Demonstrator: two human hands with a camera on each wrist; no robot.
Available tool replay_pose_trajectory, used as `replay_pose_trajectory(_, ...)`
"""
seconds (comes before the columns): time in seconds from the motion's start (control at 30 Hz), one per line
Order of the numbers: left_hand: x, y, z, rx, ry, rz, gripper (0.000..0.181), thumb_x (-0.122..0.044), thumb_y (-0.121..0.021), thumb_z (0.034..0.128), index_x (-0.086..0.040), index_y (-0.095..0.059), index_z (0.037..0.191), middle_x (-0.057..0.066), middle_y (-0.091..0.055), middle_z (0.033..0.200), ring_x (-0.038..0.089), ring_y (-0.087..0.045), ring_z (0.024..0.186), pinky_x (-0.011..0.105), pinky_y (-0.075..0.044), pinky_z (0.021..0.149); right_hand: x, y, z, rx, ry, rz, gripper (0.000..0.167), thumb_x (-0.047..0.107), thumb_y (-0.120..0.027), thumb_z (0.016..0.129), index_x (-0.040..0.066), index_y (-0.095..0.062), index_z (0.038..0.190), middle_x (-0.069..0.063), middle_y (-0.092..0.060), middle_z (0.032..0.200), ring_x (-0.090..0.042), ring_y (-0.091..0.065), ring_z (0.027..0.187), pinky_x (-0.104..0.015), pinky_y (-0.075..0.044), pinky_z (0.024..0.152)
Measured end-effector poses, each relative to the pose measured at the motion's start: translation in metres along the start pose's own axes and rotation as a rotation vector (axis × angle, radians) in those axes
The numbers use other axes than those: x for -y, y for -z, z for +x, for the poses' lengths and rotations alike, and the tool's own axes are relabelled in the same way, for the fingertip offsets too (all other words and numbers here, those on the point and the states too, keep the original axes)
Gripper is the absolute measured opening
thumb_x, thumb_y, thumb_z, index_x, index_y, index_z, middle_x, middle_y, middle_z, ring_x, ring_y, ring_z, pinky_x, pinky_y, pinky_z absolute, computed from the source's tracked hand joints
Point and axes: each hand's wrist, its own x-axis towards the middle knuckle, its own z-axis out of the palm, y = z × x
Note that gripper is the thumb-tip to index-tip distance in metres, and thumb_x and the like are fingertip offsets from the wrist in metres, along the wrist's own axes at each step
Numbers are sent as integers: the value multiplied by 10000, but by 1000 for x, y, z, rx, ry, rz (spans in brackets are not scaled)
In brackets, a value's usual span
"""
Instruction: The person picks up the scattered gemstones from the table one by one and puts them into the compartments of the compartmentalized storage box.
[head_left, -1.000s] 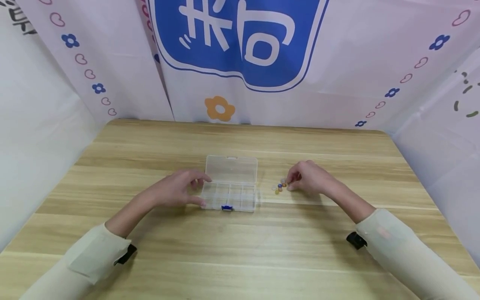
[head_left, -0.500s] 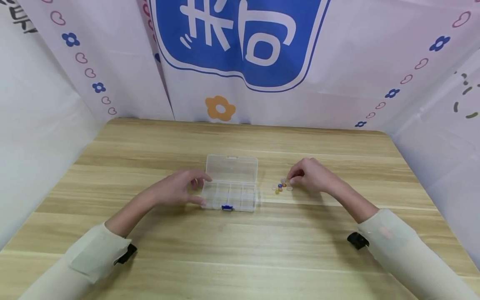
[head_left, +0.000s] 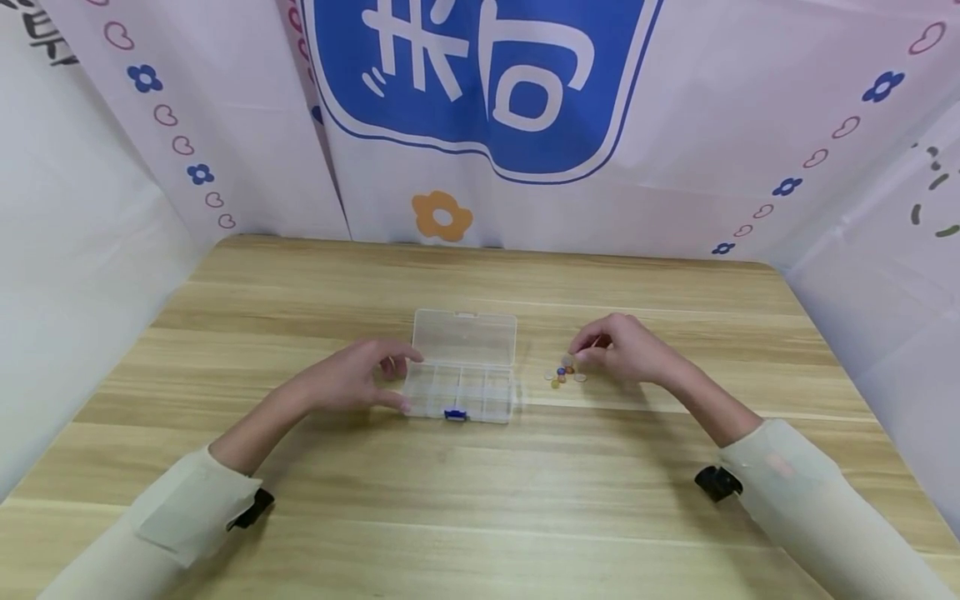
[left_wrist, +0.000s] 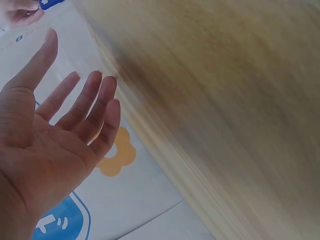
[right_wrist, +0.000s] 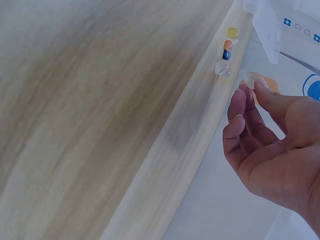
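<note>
A screened-off booth, its wider setting unclear
White fabric-like sheets [head_left: 660, 208] printed with hearts, flowers and a big blue panel [head_left: 517, 154] with white characters enclose the back and both sides of a pale wood-grain desk [head_left: 480, 517].

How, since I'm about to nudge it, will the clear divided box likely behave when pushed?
The clear divided box is probably stiff: its edges look straight. Its thin, transparent walls suggest little weight, so it may slide on the smooth-looking table. Low and wide, it should resist tipping, though the open lid might swing.
</note>
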Motion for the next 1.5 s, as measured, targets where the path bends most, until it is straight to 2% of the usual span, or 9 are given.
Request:
replay_pose_trajectory(0.27,0,-1,1,-1,15,-25,619,-193,-909,806,55,-635,1304,65,-664,1009,220,-616,963,435,-532,885,4,-2,0,-9,36,62,103,26,-698,979,12,-783,1034,-69,-761,1000,-176,-604,818,-292,-488,713)
replay_pose_trajectory(0.57,0,-1,0,34,16,-134,583,-115,-883,827,90,-587,1286,54,-593,856,185,-550,816,318,-502,764,16,-6,-1,-9,38,134,128,54,-714,978,-17,-770,1068,-98,-759,994,-190,-621,821,-271,-486,680)
replay_pose_trajectory(0.83,0,-1,1,48,64,-186,582,-103,-878,831,65,-566,1292,52,-541,800,181,-489,752,276,-450,677,26,-10,1,-15,36,177,139,67,-710,984,-18,-769,1077,-139,-754,997,-260,-638,816,-272,-491,663)
replay_pose_trajectory(1.0,-3,-1,2,55,66,-186,588,-106,-874,837,81,-554,1294,46,-527,783,179,-470,729,276,-432,662,28,-14,3,-7,40,201,147,66,-705,988,-32,-764,1080,-159,-748,969,-324,-659,807,-291,-511,657)
replay_pose_trajectory(1.33,-9,2,3,63,87,-137,574,-128,-884,829,62,-573,1272,29,-507,757,172,-462,715,281,-417,648,37,-18,10,-9,41,229,141,60,-716,978,-27,-769,1075,-149,-753,1016,-325,-634,789,-266,-505,647)
replay_pose_trajectory(1.5,-10,3,5,69,90,-112,586,-144,-890,824,63,-575,1272,28,-506,754,173,-459,712,289,-415,653,43,-23,13,-16,31,262,132,54,-721,974,-27,-774,1063,-157,-741,948,-320,-626,773,-287,-504,630)
